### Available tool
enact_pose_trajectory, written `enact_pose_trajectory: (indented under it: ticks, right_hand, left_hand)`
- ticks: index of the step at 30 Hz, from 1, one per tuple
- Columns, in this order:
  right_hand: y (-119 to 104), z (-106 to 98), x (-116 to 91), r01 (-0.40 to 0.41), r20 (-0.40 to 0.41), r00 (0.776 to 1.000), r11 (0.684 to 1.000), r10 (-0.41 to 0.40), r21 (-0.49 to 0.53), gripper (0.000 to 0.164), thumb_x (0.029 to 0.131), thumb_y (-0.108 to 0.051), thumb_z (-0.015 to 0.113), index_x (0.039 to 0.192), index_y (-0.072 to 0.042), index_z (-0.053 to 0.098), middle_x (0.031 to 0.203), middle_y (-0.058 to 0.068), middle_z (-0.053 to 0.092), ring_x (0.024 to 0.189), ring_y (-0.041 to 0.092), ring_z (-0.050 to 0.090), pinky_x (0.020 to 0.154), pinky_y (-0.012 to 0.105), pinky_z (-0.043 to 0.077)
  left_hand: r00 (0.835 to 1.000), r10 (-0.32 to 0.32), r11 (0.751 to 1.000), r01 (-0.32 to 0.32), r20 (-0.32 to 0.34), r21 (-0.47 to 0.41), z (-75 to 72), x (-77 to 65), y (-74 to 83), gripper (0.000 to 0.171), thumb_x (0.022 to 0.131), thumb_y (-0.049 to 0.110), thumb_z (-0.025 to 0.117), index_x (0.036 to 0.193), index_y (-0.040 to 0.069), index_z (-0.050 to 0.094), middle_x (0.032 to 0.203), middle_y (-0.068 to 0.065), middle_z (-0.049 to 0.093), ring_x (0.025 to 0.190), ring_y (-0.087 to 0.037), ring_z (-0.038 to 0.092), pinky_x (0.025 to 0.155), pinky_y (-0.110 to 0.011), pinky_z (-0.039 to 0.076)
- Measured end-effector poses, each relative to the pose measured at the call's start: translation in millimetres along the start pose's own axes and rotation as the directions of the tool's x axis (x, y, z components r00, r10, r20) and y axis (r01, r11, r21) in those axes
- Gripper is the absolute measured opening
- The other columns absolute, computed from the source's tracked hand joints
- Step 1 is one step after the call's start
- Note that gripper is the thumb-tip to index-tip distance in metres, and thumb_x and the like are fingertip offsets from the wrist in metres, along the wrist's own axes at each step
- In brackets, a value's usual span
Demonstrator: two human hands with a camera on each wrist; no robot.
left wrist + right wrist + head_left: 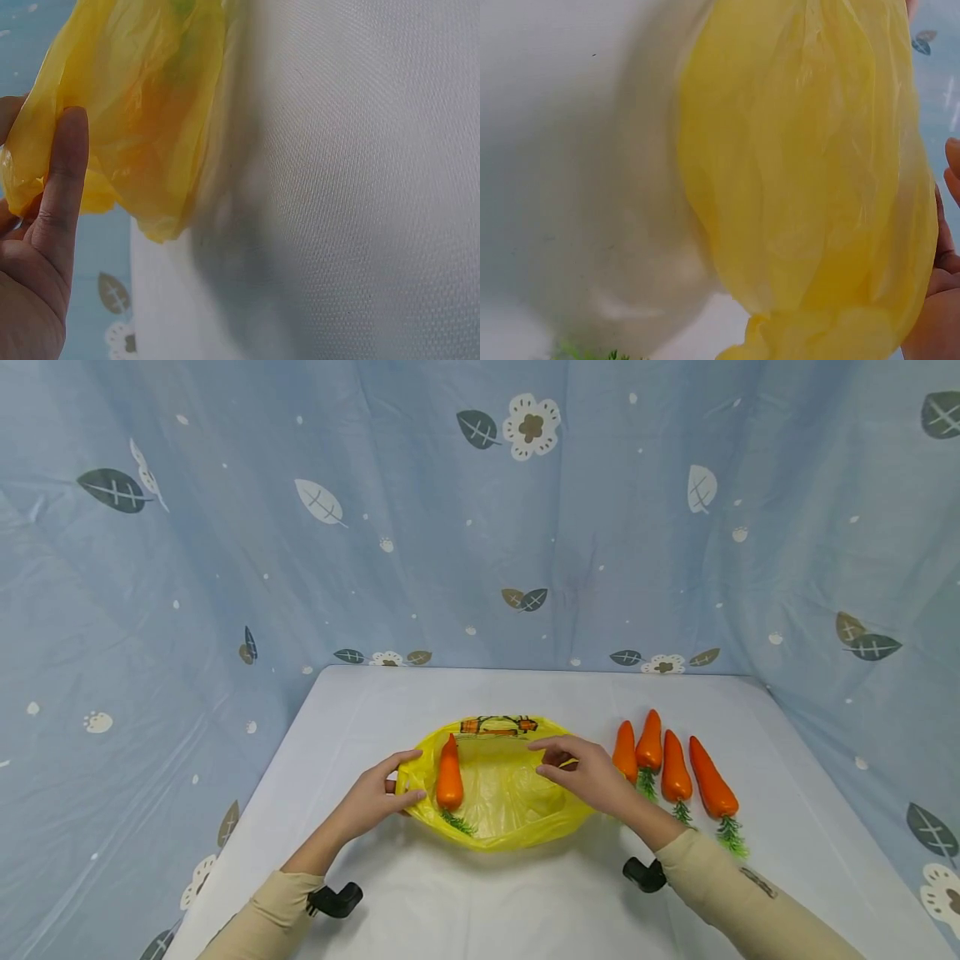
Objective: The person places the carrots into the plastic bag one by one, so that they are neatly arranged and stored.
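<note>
A yellow plastic bag (pixel 495 818) lies with its mouth spread wide on the table, a printed drawing on its far rim. One orange carrot (pixel 449 777) with green leaves is inside it on the left. My left hand (pixel 378 797) grips the bag's left rim, thumb on the near side; the left wrist view shows the thumb (pixel 66 172) against the thin plastic. Over the right part of the mouth, my right hand (pixel 585 771) has loosely bent fingers, thumb and forefinger apart, and no object shows in it. The bag partly hides that hand in the right wrist view.
Several more carrots (pixel 677 768) with green tops lie right of the bag, one partly behind my right hand. Black wrist mounts (pixel 337 902) stick out from both forearms. The white table (pixel 525 910) is backed by a blue patterned curtain (pixel 420 527).
</note>
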State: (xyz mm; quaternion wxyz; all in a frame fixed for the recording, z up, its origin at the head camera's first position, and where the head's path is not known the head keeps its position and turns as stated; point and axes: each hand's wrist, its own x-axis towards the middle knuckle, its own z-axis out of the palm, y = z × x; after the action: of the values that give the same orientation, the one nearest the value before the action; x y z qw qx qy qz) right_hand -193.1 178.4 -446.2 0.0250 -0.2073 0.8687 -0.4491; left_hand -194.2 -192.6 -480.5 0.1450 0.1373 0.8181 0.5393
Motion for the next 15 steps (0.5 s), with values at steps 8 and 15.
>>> enact_pose_trajectory:
  ticks: [8, 15]
  right_hand:
    - [5, -6, -5, -0.021, -0.012, 1.000, 0.999, 0.021, 0.026, 0.033, 0.097, -0.021, 0.072, 0.130, -0.021, 0.069, 0.102, -0.003, 0.068, 0.093, 0.014, 0.066, 0.085, 0.028, 0.057]
    - [11, -10, -9, -0.023, -0.026, 0.999, 0.999, 0.023, 0.024, 0.033, 0.097, -0.020, 0.072, 0.130, -0.021, 0.069, 0.103, -0.003, 0.068, 0.094, 0.014, 0.066, 0.085, 0.027, 0.057]
  left_hand:
    - [1.000, 0.000, 1.000, 0.000, 0.007, 0.007, -0.4, -1.0, 2.4, 0.071, 0.094, 0.021, 0.076, 0.154, 0.008, 0.041, 0.132, -0.024, 0.058, 0.087, -0.022, 0.071, 0.074, -0.046, 0.061]
    - [1.000, 0.009, 1.000, -0.009, 0.011, 0.002, -1.0, -1.1, 0.5, 0.072, 0.094, 0.020, 0.076, 0.155, 0.008, 0.040, 0.133, -0.025, 0.058, 0.087, -0.023, 0.071, 0.073, -0.044, 0.061]
